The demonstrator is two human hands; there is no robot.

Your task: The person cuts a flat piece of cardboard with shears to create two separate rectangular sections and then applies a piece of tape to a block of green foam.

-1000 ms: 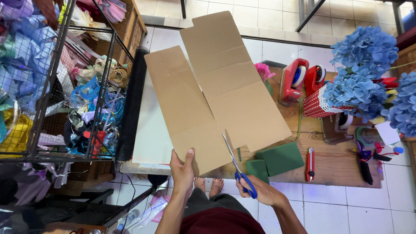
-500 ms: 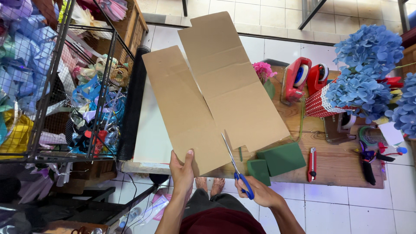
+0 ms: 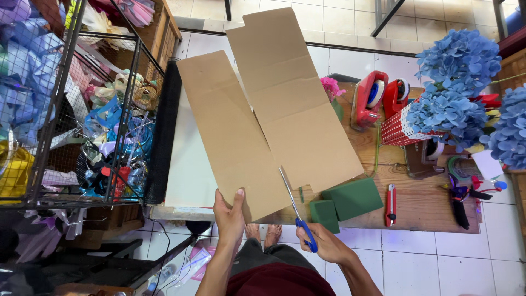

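A flattened brown cardboard box (image 3: pixel 268 109) lies across the work table, its near edge hanging over the front. My left hand (image 3: pixel 229 211) grips that near edge of the left panel, thumb on top. My right hand (image 3: pixel 323 244) holds blue-handled scissors (image 3: pixel 297 211), whose blades point up into the slit between the two cardboard panels. Two dark green foam blocks (image 3: pixel 350 198) lie on the wooden board just right of the scissors.
A red utility knife (image 3: pixel 390 205), red tape dispensers (image 3: pixel 372 100), blue hydrangea flowers (image 3: pixel 455 82) in a red dotted holder and pliers (image 3: pixel 459 197) crowd the right side. A wire rack (image 3: pixel 82 109) full of ribbons stands at left, beside a black mesh roll (image 3: pixel 164 131).
The cardboard and both hands stay nearly where they were; the scissors remain in the slit. The view has shifted slightly.
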